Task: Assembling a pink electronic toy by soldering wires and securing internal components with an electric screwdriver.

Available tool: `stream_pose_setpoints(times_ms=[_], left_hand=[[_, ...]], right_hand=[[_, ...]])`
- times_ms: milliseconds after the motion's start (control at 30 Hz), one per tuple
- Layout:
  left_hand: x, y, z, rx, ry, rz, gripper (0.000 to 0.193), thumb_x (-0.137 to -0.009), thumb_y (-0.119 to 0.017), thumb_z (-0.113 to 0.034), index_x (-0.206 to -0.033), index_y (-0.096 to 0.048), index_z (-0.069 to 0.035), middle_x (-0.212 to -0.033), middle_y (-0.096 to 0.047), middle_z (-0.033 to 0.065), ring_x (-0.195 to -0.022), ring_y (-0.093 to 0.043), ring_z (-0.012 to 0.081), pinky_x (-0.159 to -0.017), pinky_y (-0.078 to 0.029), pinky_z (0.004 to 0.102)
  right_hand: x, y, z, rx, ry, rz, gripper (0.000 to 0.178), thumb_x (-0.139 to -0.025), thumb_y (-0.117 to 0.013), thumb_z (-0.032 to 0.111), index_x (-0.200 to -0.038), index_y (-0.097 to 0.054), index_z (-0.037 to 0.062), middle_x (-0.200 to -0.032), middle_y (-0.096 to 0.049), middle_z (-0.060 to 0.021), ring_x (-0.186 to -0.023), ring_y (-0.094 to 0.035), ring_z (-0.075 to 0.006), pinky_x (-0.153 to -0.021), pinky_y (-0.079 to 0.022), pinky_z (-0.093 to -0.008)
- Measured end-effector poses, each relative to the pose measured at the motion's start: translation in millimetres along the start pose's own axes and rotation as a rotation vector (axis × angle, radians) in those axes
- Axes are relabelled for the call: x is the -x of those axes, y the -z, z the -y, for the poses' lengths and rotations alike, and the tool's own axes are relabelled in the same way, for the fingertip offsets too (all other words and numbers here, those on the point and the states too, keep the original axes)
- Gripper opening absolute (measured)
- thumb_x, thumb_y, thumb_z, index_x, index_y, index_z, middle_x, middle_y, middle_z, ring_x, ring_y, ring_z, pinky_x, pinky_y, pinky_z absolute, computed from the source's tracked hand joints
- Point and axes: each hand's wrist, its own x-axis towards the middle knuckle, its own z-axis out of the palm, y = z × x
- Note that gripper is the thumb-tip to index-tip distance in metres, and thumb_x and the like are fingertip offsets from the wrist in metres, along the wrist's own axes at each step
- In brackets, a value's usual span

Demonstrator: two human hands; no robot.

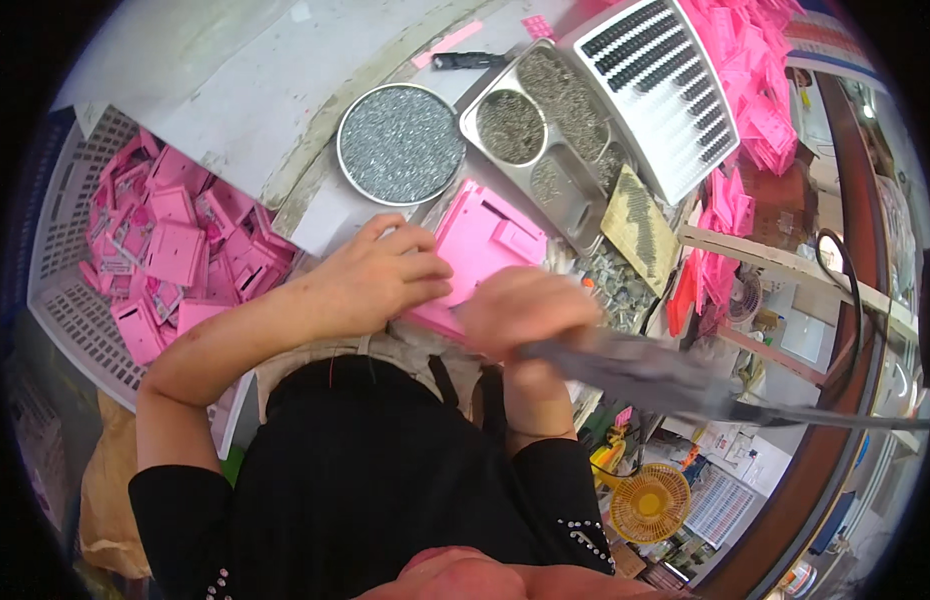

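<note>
A flat pink plastic panel (482,240), with a slot and a raised block, lies in front of me on the workbench. My left hand (390,272) holds its left edge, fingers curled over it. Over the near right part of the panel, my right hand (530,312) is wrapped round a dark, corded electric screwdriver (650,378). Motion smears both this hand and the tool. The driver's tip points down toward the panel; whether it touches a screw cannot be made out. Just beyond stand a round dish (393,202) of small silvery metal pieces and a metal compartment tray (577,208) holding screws.
To the left, a white perforated basket (63,268) is heaped with pink parts (180,250). A white box (722,135) with rows of black pieces stands beyond the tray. Screws lie on a yellowish board (625,235). The cord (845,417) runs off right.
</note>
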Motion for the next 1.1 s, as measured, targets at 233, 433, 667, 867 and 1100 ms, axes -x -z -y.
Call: stream_pose_setpoints(times_ms=[233, 433, 667, 867, 1100], left_hand=[[-17.5, -13.4, -7.5, -0.03, 0.055, -0.118, 0.048, -0.072, -0.067, -0.009, -0.119, -0.072, -0.006, -0.132, -0.068, 0.0031, -0.127, -0.061, 0.0195, -0.102, -0.038, 0.0486], [-16.2, -9.2, -13.4, -0.053, 0.117, -0.088, 0.043, -0.079, -0.069, -0.015, -0.121, -0.073, -0.007, -0.129, -0.07, 0.0025, -0.127, -0.06, 0.0153, -0.101, -0.037, 0.0456], [-17.7, -8.4, -14.9, -0.018, 0.139, -0.08, 0.046, -0.078, -0.069, -0.013, -0.123, -0.072, -0.008, -0.132, -0.069, 0.0026, -0.128, -0.06, 0.0159, -0.098, -0.036, 0.046], [-15.9, -12.9, -14.0, -0.003, 0.144, -0.087, 0.051, -0.075, -0.068, -0.01, -0.126, -0.07, -0.008, -0.136, -0.067, 0.0031, -0.131, -0.06, 0.0171, -0.096, -0.036, 0.0485], [-15.7, -10.2, -16.3, -0.076, 0.14, -0.064, 0.048, -0.078, -0.068, -0.013, -0.125, -0.071, -0.009, -0.137, -0.066, 0.0014, -0.131, -0.058, 0.0148, -0.099, -0.033, 0.0487]], right_hand=[[-31.0, 48.7, -53.1, 0.142, 0.026, -0.393, 0.014, -0.101, -0.058, 0.012, -0.107, -0.048, 0.0049, -0.061, -0.044, -0.0027, -0.052, -0.044, -0.0135, -0.048, -0.043, -0.0324], [-25.9, 47.0, -73.7, 0.02, 0.004, -0.351, 0.021, -0.099, -0.065, 0.013, -0.101, -0.046, 0.0046, -0.062, -0.047, -0.0041, -0.05, -0.045, -0.0137, -0.045, -0.041, -0.0298], [-30.5, 47.7, -73.9, 0.073, 0.032, -0.292, 0.021, -0.099, -0.066, 0.012, -0.098, -0.045, 0.005, -0.061, -0.048, -0.0045, -0.05, -0.046, -0.0141, -0.045, -0.042, -0.0307], [-26.8, 45.0, -76.0, 0.096, 0.015, -0.319, 0.022, -0.099, -0.066, 0.011, -0.094, -0.045, 0.0043, -0.061, -0.052, -0.0061, -0.049, -0.047, -0.0151, -0.045, -0.043, -0.0307], [-21.6, 54.6, -82.6, 0.196, -0.043, -0.281, 0.02, -0.099, -0.067, 0.011, -0.101, -0.05, 0.0024, -0.062, -0.054, -0.0073, -0.05, -0.048, -0.0134, -0.044, -0.042, -0.0303]])
